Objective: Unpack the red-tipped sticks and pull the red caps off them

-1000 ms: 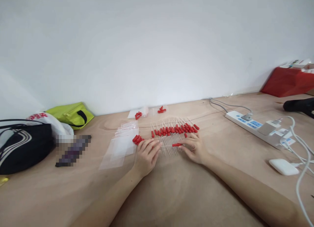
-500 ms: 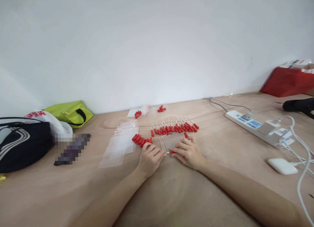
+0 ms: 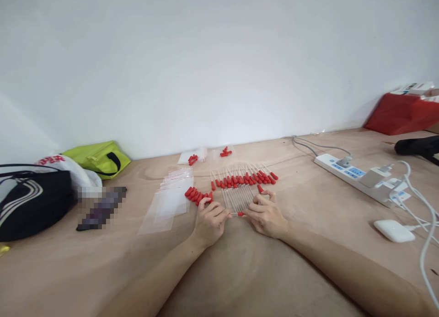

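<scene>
My left hand (image 3: pixel 211 221) is closed, its thumb and fingertips pinching a thin clear glass dropper tube (image 3: pixel 234 214). At the tube's right end is a red rubber bulb (image 3: pixel 240 213), pinched by my closed right hand (image 3: pixel 267 214). How far the tube sits inside the bulb I cannot tell. Just beyond my hands lies a row of bare glass tubes (image 3: pixel 236 198). Behind them is a row of droppers with red bulbs (image 3: pixel 245 179). Loose red bulbs (image 3: pixel 196 195) lie beside my left hand, and a single bulb (image 3: pixel 260 188) rests near my right fingers.
Clear zip bags (image 3: pixel 168 203) overlap on the left; other bags holding red bulbs (image 3: pixel 193 160) lie near the wall. A power strip (image 3: pixel 346 171) with cables and a white charger case (image 3: pixel 394 230) are at right. A black bag (image 3: pixel 34 212) and a green bag (image 3: pixel 99 157) stand at left.
My right hand has shifted slightly right, and the gap between my hands is a little wider, showing more of the tube and bulb. Both hands keep their pinch.
</scene>
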